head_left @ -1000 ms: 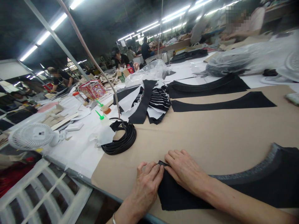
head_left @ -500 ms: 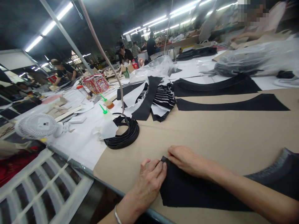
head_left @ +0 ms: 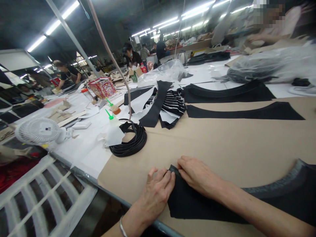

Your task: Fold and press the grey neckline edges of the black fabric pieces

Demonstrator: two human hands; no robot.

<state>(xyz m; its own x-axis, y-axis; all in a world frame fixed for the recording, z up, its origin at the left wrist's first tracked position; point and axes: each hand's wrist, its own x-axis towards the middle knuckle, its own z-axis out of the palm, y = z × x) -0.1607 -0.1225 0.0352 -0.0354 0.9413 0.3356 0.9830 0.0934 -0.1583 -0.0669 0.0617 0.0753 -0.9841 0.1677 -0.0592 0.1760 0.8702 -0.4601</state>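
A black curved piece of fabric or leather point(head_left: 197, 207) lies across the near table, a greyish strip running along its inner curve at the right. At its left end, my left hand point(head_left: 158, 187) pinches the upper corner between closed fingers. Just to the right, my right hand point(head_left: 196, 171) has its fingers curled together on the top edge; its fingertips are partly hidden. My right forearm crosses over the piece and covers part of it.
Past my hands lie a coil of black strip point(head_left: 129, 144), a pile of black cut pieces point(head_left: 172, 102) and a long black piece point(head_left: 242, 111). A white fan point(head_left: 38, 131) and green-tipped bottles point(head_left: 108, 114) stand left. The table edge point(head_left: 118, 199) runs close by; people work farther back.
My right hand has shifted very slightly down along the edge, and its forearm sits a little lower. My left hand keeps hold of the corner.
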